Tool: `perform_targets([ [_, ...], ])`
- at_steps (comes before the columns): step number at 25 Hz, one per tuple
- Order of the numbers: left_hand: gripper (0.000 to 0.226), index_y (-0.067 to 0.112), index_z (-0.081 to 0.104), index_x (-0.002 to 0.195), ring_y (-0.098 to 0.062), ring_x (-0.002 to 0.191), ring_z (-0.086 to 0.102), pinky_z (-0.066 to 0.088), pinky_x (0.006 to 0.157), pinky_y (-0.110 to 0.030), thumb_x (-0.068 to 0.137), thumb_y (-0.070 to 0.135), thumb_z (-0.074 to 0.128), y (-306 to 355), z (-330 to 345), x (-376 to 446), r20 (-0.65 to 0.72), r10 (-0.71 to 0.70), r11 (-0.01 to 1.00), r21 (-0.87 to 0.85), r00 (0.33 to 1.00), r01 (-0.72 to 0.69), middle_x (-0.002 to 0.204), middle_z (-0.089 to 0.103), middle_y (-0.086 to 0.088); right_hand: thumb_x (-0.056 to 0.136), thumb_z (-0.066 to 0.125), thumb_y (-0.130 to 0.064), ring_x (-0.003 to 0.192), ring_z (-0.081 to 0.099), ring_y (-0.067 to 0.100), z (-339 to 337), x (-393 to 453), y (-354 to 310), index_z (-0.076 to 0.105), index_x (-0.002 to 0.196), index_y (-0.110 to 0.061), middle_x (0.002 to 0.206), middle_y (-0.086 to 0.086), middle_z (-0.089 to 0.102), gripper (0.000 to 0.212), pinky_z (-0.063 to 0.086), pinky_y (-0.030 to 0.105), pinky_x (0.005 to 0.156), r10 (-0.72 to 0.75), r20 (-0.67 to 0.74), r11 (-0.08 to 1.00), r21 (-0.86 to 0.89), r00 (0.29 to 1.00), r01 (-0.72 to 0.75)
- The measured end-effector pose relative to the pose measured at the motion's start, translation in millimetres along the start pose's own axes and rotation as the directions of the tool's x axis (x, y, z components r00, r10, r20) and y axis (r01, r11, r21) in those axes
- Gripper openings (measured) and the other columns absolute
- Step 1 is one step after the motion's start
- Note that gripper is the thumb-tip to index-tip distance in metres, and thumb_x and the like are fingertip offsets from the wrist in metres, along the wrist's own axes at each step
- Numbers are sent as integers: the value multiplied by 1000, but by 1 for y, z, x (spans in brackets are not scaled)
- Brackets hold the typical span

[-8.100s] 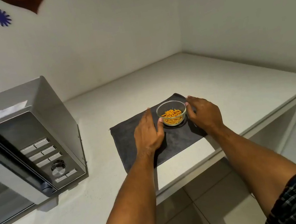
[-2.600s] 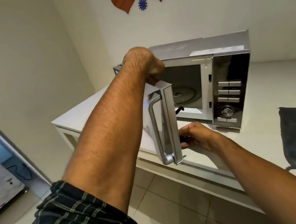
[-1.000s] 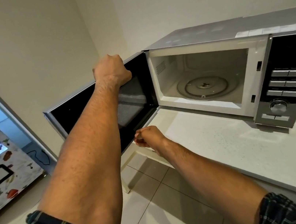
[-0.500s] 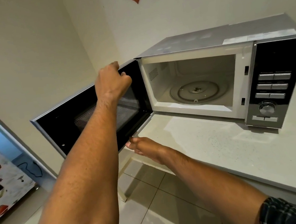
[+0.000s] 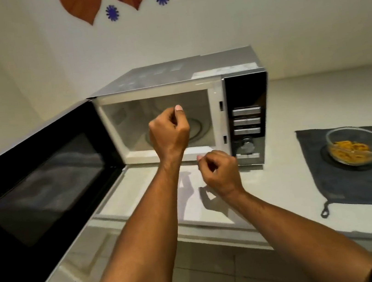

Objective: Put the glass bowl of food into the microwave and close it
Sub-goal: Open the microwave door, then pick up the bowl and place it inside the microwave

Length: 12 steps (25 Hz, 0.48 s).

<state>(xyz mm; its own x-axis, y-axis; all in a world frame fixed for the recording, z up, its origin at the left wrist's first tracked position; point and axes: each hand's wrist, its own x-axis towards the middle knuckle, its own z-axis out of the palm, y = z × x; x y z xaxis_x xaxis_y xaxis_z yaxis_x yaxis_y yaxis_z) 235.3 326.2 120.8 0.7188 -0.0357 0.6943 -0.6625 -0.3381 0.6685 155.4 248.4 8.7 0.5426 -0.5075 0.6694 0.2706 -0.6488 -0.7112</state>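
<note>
The silver microwave [image 5: 243,98] stands on the white counter with its black door [image 5: 42,186] swung wide open to the left. Its white cavity and glass turntable [image 5: 196,128] are partly hidden behind my left hand [image 5: 169,133], which hovers in front of the opening with fingers loosely curled, holding nothing. My right hand [image 5: 219,172] is lower, above the counter before the microwave, also curled and holding nothing. The glass bowl of orange food [image 5: 357,145] sits on a dark grey cloth [image 5: 355,183] far to the right, apart from both hands.
The white counter [image 5: 295,105] runs right behind the cloth, with a wall behind. The open door overhangs the counter's left front edge above a tiled floor [image 5: 200,278]. The control panel [image 5: 247,122] with buttons and a knob is on the microwave's right.
My left hand has let go of the door's top edge and moved right, in front of the cavity. My right hand has risen and curled. The view swung right, bringing the bowl into sight.
</note>
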Motion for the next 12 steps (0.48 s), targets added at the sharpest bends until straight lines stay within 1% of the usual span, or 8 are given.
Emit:
perform_targets([
  [2, 42, 8, 66, 61, -19, 49, 58, 44, 48, -33, 95, 29, 53, 17, 31, -26, 36, 42, 991, -132, 998, -37, 53, 62, -3, 94, 58, -22, 55, 47, 19, -44, 6, 20, 58, 61, -6, 58, 6, 55, 36, 43, 37, 51, -131, -120, 987, -110, 984, 118],
  [4, 43, 9, 66, 59, -18, 46, 56, 42, 43, -31, 96, 27, 54, 35, 62, -53, 89, 97, 966, -250, 991, -72, 51, 61, -2, 97, 54, -20, 59, 41, 15, -90, 13, 36, 55, 63, -9, 59, 6, 51, 36, 37, 32, 54, -250, -207, 952, -231, 946, 201],
  [5, 44, 9, 65, 59, -18, 46, 57, 43, 42, -32, 96, 28, 53, 44, 75, -66, 121, 118, 954, -289, 986, -79, 51, 60, -2, 98, 52, -20, 61, 39, 14, -111, 16, 43, 54, 64, -9, 60, 7, 51, 36, 35, 32, 57, -295, -239, 933, -282, 925, 225],
  [6, 45, 10, 65, 58, -18, 46, 58, 44, 43, -34, 97, 29, 53, 52, 89, -79, 158, 138, 943, -323, 978, -81, 51, 61, -1, 99, 51, -20, 63, 39, 16, -132, 18, 49, 53, 65, -8, 61, 9, 50, 36, 33, 33, 59, -317, -280, 918, -330, 906, 219],
  [7, 45, 11, 66, 59, -16, 47, 60, 47, 44, -35, 97, 30, 52, 60, 103, -91, 202, 153, 932, -354, 967, -74, 52, 63, 0, 100, 50, -20, 63, 40, 19, -152, 21, 57, 52, 66, -7, 63, 11, 50, 37, 33, 36, 59, -310, -331, 910, -375, 891, 177],
  [9, 44, 15, 69, 64, -15, 53, 65, 52, 50, -36, 99, 33, 49, 78, 131, -115, 316, 154, 922, -386, 936, -21, 57, 67, 2, 100, 50, -17, 67, 43, 26, -194, 24, 72, 51, 69, -5, 69, 12, 51, 33, 35, 40, 62, -241, -453, 903, -429, 858, 27],
  [12, 43, 12, 68, 77, -19, 67, 67, 53, 59, -40, 100, 39, 43, 102, 166, -143, 489, 164, 926, -376, 857, 38, 70, 69, -3, 99, 51, -20, 82, 50, 31, -252, 24, 97, 60, 85, -3, 86, 15, 56, 24, 40, 42, 72, -73, -629, 883, -401, 774, -244],
])
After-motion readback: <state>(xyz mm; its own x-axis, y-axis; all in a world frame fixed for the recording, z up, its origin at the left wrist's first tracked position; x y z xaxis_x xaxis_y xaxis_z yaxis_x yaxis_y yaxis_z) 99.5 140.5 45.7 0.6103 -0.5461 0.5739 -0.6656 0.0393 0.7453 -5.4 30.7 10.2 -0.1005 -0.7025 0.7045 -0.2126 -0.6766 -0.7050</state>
